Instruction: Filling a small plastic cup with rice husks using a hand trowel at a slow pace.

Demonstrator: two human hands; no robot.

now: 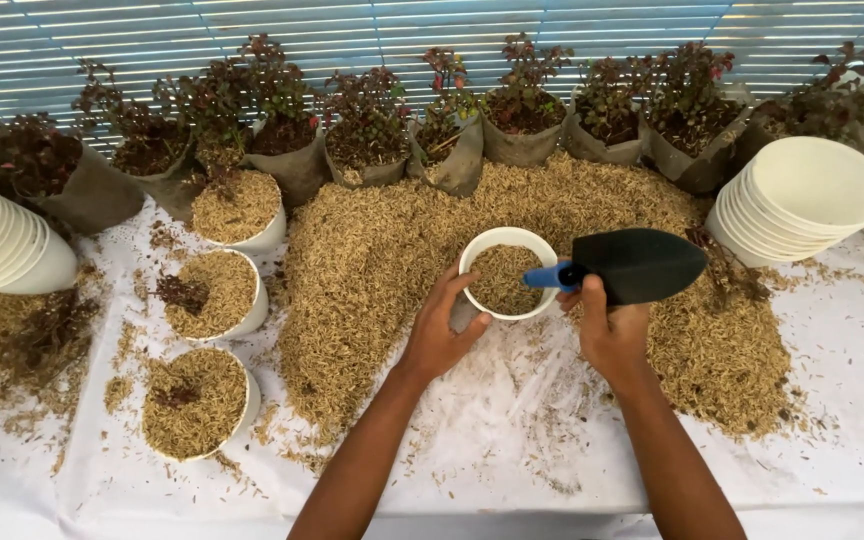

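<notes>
Centre of frame: small round white plastic pot [508, 272], upright, part-filled with tan husk-like material, sitting at lower edge of big loose heap of tan rice-husk material [392, 250] spread on white sheet-covered table [822, 400].
Left hand [441, 330]: fingers curled part-way round pot's left side, thumb at lower rim, touching wall. Not fully closed, cupping it.
Right hand [610, 330]: fingers wrapped tight around blue handle of black-bladed hand trowel [624, 266]. Blade out to the right, roughly level, over the heap; blue handle end just over pot's right rim. Blade contents not visible.
Left of frame: three white pots filled with the same husk [214, 345], in a rough column, dark plant bits on top of two.
Far left and upper right: tilted stacks of empty white pots [802, 200].
Top of frame: row of red-leaved plants in grey nursery bags [512, 120] behind the heap.
Loose husk scattered over the sheet on both sides.
</notes>
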